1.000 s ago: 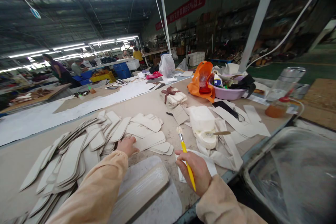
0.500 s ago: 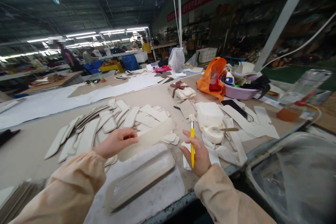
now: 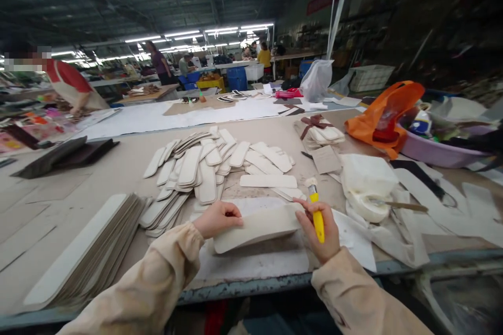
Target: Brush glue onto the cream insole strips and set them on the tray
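Note:
A long pale strip with rounded ends (image 3: 259,227) is pinched near its upper left edge by my left hand (image 3: 218,219). My right hand (image 3: 328,238) grips a yellow-handled brush (image 3: 316,214), bristles up, and its fingertips touch the strip's right end. Slightly bowed, the strip is over a white sheet (image 3: 255,268) at the table's front edge. Beyond my hands lies a loose heap of similar strips (image 3: 192,165). One separate strip (image 3: 268,181) lies flat just behind the held one.
A neat stack of strips (image 3: 82,246) is at left. On the right are a cut-open white plastic jug (image 3: 369,175) with a wooden-handled tool (image 3: 406,206), an orange bag (image 3: 377,118) and a purple basin (image 3: 440,149). A person in red sleeves (image 3: 73,81) stands far left.
The strip with rounded ends now shows between both hands; the right hand has come to its right end, still with the brush. My view has swung left, bringing the neat stack into fuller sight.

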Demonstrator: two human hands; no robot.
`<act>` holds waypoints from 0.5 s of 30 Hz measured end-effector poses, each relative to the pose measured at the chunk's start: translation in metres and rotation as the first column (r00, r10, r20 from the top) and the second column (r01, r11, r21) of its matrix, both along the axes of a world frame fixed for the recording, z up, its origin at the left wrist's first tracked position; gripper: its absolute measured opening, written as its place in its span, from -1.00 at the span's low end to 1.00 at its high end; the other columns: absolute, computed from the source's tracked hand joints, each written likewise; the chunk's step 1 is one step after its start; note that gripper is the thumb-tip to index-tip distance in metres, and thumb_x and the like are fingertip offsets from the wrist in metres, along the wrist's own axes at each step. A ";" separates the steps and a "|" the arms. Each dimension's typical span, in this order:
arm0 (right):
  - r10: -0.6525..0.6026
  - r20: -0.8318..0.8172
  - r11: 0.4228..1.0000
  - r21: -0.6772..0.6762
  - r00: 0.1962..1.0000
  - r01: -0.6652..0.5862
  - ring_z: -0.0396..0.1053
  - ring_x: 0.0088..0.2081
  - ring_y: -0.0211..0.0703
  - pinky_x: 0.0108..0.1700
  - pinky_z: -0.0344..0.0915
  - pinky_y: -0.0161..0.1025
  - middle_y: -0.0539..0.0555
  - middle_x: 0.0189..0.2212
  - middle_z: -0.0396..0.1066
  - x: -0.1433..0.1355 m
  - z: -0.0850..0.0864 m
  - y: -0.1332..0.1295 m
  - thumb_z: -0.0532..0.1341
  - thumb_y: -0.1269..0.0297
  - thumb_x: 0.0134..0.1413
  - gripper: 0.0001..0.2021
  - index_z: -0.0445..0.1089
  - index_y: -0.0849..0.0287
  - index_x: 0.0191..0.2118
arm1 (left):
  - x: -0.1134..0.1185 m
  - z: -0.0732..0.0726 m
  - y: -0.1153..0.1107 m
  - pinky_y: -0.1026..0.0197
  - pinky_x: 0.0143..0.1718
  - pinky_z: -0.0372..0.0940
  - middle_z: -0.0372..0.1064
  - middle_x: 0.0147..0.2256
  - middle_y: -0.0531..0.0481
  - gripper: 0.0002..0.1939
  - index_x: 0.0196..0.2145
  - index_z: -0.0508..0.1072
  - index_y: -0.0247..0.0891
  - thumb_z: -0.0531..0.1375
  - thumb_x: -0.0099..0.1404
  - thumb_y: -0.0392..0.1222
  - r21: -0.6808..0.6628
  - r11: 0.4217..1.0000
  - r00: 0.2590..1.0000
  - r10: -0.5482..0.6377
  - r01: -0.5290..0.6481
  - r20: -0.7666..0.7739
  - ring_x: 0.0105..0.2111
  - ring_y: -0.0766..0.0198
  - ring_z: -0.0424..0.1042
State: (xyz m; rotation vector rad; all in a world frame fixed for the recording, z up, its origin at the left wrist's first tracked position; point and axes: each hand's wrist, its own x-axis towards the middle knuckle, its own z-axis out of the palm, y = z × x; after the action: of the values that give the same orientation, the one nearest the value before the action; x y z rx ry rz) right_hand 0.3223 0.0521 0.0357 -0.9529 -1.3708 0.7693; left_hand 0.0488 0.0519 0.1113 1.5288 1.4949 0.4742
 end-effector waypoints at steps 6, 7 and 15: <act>-0.148 0.300 0.989 0.034 0.942 0.144 0.50 -0.30 -0.07 -0.31 0.42 -0.20 0.10 -0.27 0.52 -0.014 -0.017 0.010 0.20 0.13 0.11 -0.79 0.14 0.06 -0.30 | -0.030 -0.017 -0.006 0.28 -0.45 0.29 0.40 -0.51 0.01 -0.63 -0.36 0.49 -0.31 0.15 0.13 0.08 0.107 0.972 0.978 0.204 -0.207 0.046 -0.44 0.26 0.41; -0.157 0.329 0.987 0.033 0.931 0.155 0.50 -0.34 -0.08 -0.35 0.41 -0.22 0.09 -0.29 0.52 -0.014 -0.019 0.011 0.20 0.11 0.10 -0.78 0.15 0.06 -0.30 | -0.038 -0.021 -0.011 0.25 -0.42 0.31 0.40 -0.48 -0.01 -0.60 -0.32 0.48 -0.32 0.11 0.17 0.11 0.136 0.955 0.964 0.260 -0.265 0.049 -0.41 0.24 0.42; -0.211 0.465 0.977 0.069 0.860 0.202 0.45 -0.51 -0.14 -0.50 0.34 -0.30 0.05 -0.39 0.51 -0.014 -0.030 0.013 0.19 0.05 0.08 -0.76 0.18 0.07 -0.31 | -0.067 -0.070 -0.078 0.14 -0.20 0.33 0.41 -0.31 -0.07 -0.66 -0.21 0.45 -0.26 0.13 0.21 0.05 0.424 0.761 0.853 0.519 -0.491 0.055 -0.27 0.18 0.40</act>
State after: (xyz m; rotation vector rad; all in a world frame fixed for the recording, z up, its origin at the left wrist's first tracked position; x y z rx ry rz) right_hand 0.3079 0.0650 0.0062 -1.3076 -1.6522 0.3678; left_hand -0.0183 -0.0259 0.0410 1.4465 1.9585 1.1454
